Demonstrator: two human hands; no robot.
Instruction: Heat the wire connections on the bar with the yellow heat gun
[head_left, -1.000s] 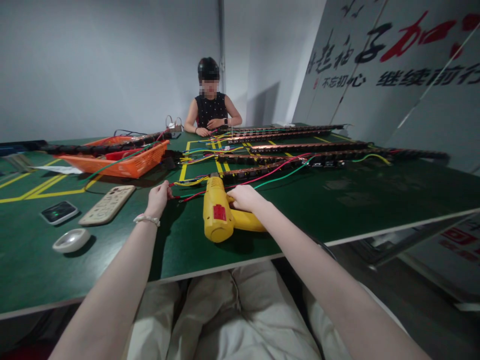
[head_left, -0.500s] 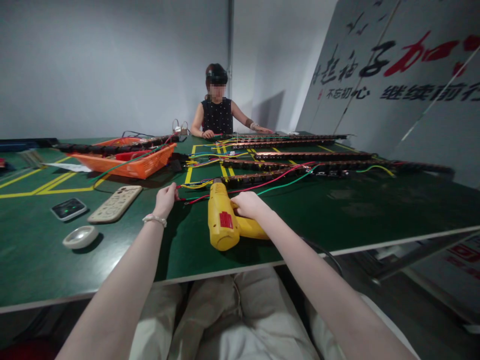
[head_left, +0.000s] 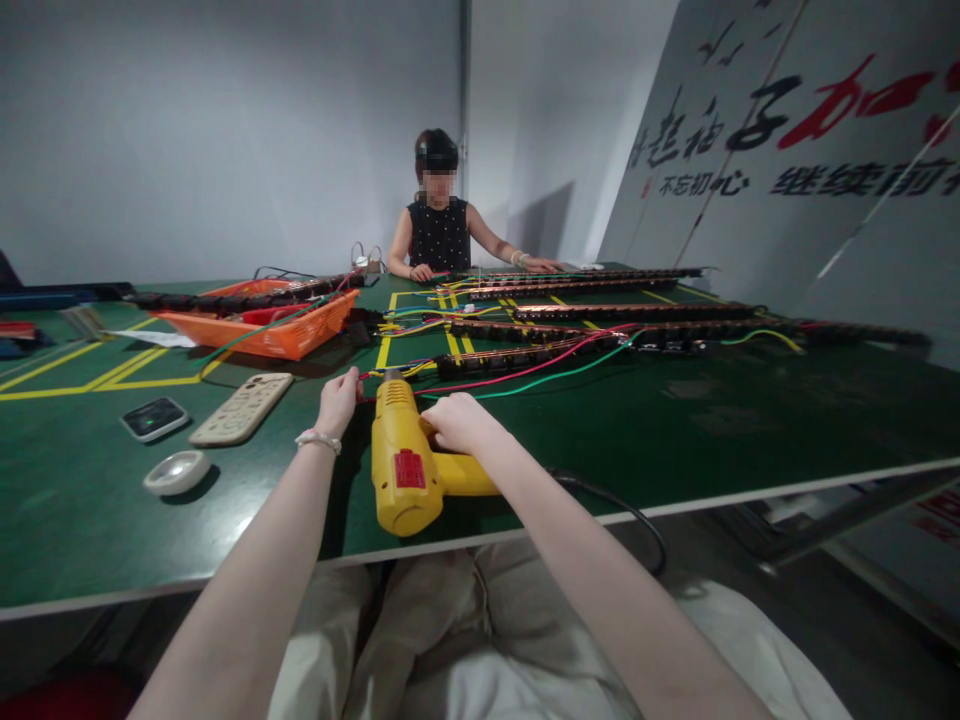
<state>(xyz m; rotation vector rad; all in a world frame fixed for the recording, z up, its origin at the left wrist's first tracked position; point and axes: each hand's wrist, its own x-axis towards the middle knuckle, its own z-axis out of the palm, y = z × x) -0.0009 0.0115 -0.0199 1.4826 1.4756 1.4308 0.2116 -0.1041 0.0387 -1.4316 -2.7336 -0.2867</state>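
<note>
- Nearest the bottom of the frame, the right hand (head_left: pixel 459 420) is closed over the top of the yellow heat gun (head_left: pixel 405 462), which lies on its side on the green table (head_left: pixel 675 430), muzzle pointing up-frame toward the wiring.
- Just left of it, the left hand (head_left: pixel 339 398) is pinched shut on the end of a red wire (head_left: pixel 517 372) (the fingertips themselves are hidden behind the knuckles).
- The gun's black cord (head_left: pixel 622 510) loops off the table edge at lower right; a snag there could jerk the tool, I'd judge.
- If the muzzle is hot, the pinching fingers and the wire sit very close to it, so a scorch seems the main risk.
- Mid-left lie a remote control (head_left: pixel 241 408), a phone (head_left: pixel 154 418) and a white dish (head_left: pixel 177 472); behind them an orange basket (head_left: pixel 262 325).
- Farther up, long terminal strips (head_left: pixel 600 330) with tangled leads; which strip the red wire joins is hard to make out.
- At the far end a co-worker (head_left: pixel 439 225) sits, hands on the strips.
</note>
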